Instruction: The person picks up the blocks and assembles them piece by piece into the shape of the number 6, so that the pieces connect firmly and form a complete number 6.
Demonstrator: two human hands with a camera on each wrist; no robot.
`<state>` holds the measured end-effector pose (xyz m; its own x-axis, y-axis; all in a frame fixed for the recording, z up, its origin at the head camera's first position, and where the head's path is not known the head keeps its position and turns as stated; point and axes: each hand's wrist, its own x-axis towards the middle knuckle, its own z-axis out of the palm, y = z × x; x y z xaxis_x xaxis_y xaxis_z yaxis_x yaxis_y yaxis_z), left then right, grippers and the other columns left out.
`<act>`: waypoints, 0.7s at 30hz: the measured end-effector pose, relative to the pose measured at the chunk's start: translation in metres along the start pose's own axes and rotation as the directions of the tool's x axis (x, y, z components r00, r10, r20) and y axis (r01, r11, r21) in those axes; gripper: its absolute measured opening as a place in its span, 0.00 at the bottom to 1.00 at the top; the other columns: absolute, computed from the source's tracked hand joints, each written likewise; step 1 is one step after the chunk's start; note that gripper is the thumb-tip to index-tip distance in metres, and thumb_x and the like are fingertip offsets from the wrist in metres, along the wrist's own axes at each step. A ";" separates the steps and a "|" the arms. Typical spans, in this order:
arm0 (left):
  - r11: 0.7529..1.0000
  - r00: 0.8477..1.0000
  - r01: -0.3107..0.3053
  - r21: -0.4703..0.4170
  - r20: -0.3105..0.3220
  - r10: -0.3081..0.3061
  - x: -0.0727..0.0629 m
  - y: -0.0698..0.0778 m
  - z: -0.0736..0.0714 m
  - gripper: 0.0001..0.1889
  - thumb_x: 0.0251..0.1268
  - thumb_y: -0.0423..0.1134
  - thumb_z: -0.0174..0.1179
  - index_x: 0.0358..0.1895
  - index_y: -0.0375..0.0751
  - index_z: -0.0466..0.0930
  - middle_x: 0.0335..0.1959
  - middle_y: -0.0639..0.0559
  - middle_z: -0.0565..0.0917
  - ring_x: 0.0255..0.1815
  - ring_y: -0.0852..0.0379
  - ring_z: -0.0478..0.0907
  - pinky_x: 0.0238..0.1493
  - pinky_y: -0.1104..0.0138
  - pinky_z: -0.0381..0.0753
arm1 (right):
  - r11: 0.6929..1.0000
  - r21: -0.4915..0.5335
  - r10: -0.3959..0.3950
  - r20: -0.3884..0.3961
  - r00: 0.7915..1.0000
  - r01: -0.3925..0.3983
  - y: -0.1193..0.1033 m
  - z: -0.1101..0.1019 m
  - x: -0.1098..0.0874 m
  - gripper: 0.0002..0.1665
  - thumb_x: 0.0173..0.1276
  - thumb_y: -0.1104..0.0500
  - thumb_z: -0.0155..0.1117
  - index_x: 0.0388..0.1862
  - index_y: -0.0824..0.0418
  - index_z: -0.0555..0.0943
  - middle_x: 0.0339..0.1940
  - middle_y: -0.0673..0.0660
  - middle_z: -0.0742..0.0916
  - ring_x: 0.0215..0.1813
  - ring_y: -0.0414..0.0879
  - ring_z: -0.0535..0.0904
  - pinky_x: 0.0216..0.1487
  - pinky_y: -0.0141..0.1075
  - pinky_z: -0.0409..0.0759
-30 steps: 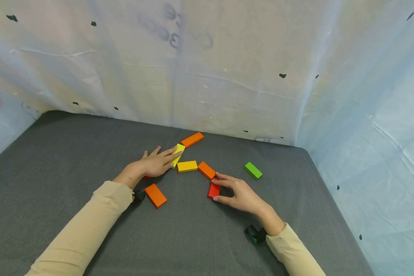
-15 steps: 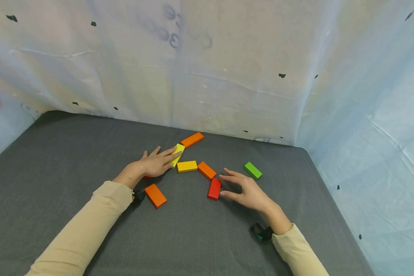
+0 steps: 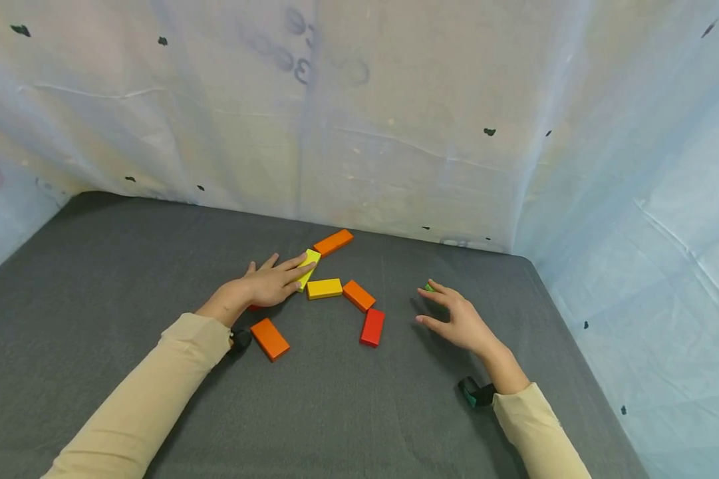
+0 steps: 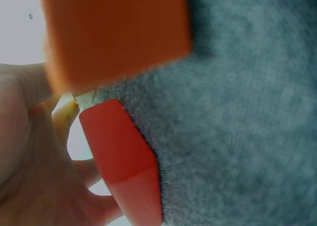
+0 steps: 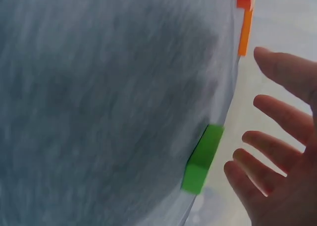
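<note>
My left hand (image 3: 269, 285) lies with fingers spread, its fingertips on a lime-yellow block (image 3: 314, 257). Beneath that palm is a red block (image 4: 124, 156), mostly hidden in the head view. My right hand (image 3: 459, 322) hovers with relaxed, parted fingers over a green block (image 5: 203, 159), not touching it in the right wrist view. From the lime-yellow block a bent row runs rightward: a golden-yellow block (image 3: 324, 289), an orange block (image 3: 358, 295) and a second red block (image 3: 372, 328). Another orange block (image 3: 333, 242) meets the lime-yellow block's far end.
A separate orange block (image 3: 270, 339) lies close to the left wrist. Everything sits on a dark grey cloth surface (image 3: 335, 412). Pale plastic sheeting (image 3: 383, 146) hangs behind it and along the right side.
My right hand has let go of the red block at the row's end and moved right, over the green block. The left hand has stayed in place.
</note>
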<state>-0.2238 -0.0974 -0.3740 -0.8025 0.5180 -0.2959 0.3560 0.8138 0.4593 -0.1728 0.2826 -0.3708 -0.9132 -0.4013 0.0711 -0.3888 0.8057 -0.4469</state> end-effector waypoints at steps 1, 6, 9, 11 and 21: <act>1.000 1.000 0.001 0.002 -0.001 -0.001 0.000 0.000 0.000 0.28 0.80 0.45 0.37 0.78 0.51 0.44 0.80 0.47 0.39 0.75 0.27 0.33 0.66 0.29 0.31 | 1.000 -0.004 0.009 0.004 1.000 -0.009 0.003 -0.001 0.000 0.34 0.65 0.54 0.67 0.68 0.62 0.71 0.74 0.67 0.65 0.73 0.66 0.58 0.66 0.64 0.62; 1.000 1.000 0.006 0.015 0.001 -0.006 0.001 -0.002 0.000 0.28 0.80 0.45 0.37 0.78 0.52 0.43 0.80 0.48 0.38 0.75 0.28 0.32 0.66 0.29 0.31 | 0.997 -0.024 0.073 0.028 0.997 -0.072 0.010 -0.003 -0.002 0.35 0.66 0.53 0.65 0.70 0.63 0.69 0.74 0.70 0.62 0.73 0.69 0.56 0.66 0.65 0.61; 1.000 1.000 0.003 0.021 0.000 -0.003 0.001 -0.001 0.000 0.28 0.80 0.45 0.37 0.78 0.52 0.44 0.80 0.48 0.39 0.75 0.27 0.33 0.66 0.28 0.32 | 0.994 -0.062 0.088 0.031 0.996 -0.086 0.012 -0.003 -0.004 0.35 0.67 0.53 0.64 0.70 0.63 0.68 0.73 0.71 0.63 0.72 0.70 0.58 0.66 0.65 0.61; 1.000 1.000 0.002 0.022 -0.001 -0.002 0.001 0.000 0.000 0.28 0.80 0.45 0.37 0.78 0.52 0.43 0.80 0.48 0.39 0.75 0.27 0.33 0.66 0.28 0.33 | 0.993 -0.086 0.088 0.020 0.996 -0.086 0.011 -0.002 -0.005 0.34 0.67 0.54 0.64 0.69 0.65 0.68 0.72 0.71 0.65 0.71 0.70 0.60 0.65 0.64 0.63; 1.000 1.000 0.005 0.012 -0.006 -0.005 0.001 -0.001 0.002 0.28 0.80 0.45 0.37 0.78 0.51 0.44 0.80 0.48 0.39 0.75 0.27 0.33 0.66 0.29 0.32 | 0.997 -0.065 0.038 -0.022 0.999 -0.040 0.012 -0.001 -0.002 0.28 0.63 0.60 0.68 0.62 0.67 0.76 0.67 0.72 0.71 0.46 0.56 0.81 0.46 0.49 0.80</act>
<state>-0.2243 -0.0976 -0.3763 -0.8073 0.5123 -0.2928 0.3577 0.8195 0.4477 -0.1756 0.2934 -0.3751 -0.9299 -0.3606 0.0732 -0.3594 0.8475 -0.3906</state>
